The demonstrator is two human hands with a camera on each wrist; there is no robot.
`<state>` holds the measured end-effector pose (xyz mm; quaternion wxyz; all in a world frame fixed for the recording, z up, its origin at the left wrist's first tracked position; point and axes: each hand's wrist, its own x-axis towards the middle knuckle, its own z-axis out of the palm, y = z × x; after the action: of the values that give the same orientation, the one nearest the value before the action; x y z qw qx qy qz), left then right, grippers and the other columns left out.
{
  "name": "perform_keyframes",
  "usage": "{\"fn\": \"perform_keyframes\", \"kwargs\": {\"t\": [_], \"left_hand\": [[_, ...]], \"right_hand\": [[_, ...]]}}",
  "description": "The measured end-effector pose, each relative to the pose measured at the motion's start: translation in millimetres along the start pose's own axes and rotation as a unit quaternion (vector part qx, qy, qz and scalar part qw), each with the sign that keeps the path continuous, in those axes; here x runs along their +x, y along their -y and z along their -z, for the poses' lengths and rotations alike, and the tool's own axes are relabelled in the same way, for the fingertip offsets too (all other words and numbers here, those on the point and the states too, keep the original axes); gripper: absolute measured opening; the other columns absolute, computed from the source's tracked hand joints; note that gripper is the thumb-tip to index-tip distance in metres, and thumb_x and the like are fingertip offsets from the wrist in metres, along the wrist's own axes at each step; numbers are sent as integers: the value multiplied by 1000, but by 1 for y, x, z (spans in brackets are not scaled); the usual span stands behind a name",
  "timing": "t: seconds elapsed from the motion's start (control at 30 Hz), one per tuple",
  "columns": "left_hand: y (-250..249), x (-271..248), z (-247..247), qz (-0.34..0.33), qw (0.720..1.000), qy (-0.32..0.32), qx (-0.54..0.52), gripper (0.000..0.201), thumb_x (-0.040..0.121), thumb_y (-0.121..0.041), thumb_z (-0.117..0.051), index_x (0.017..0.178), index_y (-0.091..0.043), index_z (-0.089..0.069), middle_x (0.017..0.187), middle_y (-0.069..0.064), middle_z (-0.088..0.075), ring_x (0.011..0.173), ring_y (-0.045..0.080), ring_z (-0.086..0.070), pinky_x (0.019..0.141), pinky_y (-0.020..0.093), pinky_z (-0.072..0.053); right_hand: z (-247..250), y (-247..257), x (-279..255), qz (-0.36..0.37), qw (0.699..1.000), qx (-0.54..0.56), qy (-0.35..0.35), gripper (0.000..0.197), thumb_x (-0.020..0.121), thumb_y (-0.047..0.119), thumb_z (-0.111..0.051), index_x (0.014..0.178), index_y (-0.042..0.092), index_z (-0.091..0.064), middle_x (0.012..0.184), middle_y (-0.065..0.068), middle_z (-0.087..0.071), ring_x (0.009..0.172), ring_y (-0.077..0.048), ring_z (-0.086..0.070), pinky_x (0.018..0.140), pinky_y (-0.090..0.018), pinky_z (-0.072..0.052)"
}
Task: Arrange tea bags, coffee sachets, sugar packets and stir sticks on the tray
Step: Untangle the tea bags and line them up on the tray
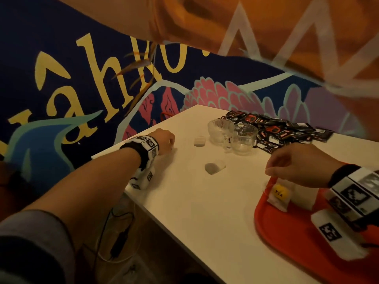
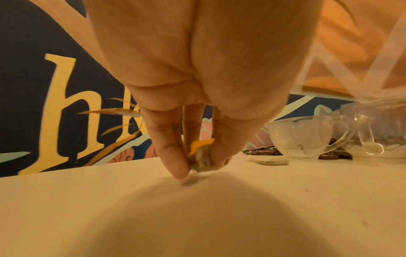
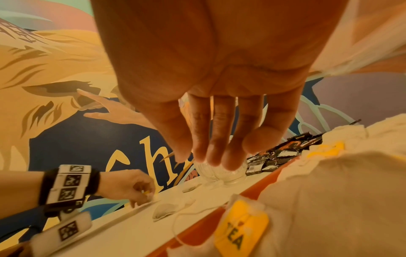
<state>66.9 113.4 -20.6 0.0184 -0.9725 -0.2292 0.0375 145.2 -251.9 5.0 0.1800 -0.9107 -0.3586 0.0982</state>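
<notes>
left hand (image 2: 197, 97): pinches crumpled tea bag (image 2: 203, 160), yellow tag uppermost. right hand (image 3: 217, 97): fingers straight, empty, above tray (image 1: 287, 238).

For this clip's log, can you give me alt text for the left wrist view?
The left hand points down at a pale table, its fingertips pinching a small tea bag with a yellow tag right at the surface. Behind to the right stand clear glass cups beside dark sachets, in front of a painted wall with yellow lettering.
</notes>
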Motion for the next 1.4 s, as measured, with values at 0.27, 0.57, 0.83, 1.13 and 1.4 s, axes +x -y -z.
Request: {"fn": "perform_keyframes", "kwargs": {"t": [0.27,0.57,0.83,1.13,1.4], "left_hand": [[-68,45,7,-43,996,-40,-60,34,97,-24,-59,131,-25,-57,131,8,-58,109,27,-57,89,35,-46],[-82,51,4,-89,996,12,27,26,89,-34,-70,112,-20,-72,119,4,-68,108,27,-60,82,28,-44],[-81,-10,13,-167,985,-17,-41,21,95,-25,-62,112,-17,-71,113,0,-69,96,18,-57,87,30,-46],[-108,-53,3,-243,968,60,20,32,88,-50,-68,110,-28,-66,106,-7,-64,94,15,-53,89,34,-49],[-122,-51,9,-213,975,55,28,6,91,-16,-61,97,-16,-62,97,3,-64,87,22,-56,71,28,-44]], "right_hand": [[11,-13,-9,-11,1000,-7,-12,5,86,38,-72,88,33,-71,87,18,-66,81,4,-58,60,-11,-38],[11,-22,-13,-19,1000,14,-20,4,85,37,-72,87,33,-73,83,19,-66,81,4,-58,61,-11,-38],[7,-22,-12,-14,1000,25,-11,10,84,38,-73,91,30,-73,88,16,-68,85,2,-60,65,-15,-42],[8,-9,-18,-12,998,59,-18,13,84,38,-73,92,27,-73,89,11,-69,78,-1,-62,78,-26,-52],[15,-18,-35,-8,993,102,-52,9,84,35,-74,89,27,-74,87,12,-72,70,-4,-69,64,-18,-49]]}}
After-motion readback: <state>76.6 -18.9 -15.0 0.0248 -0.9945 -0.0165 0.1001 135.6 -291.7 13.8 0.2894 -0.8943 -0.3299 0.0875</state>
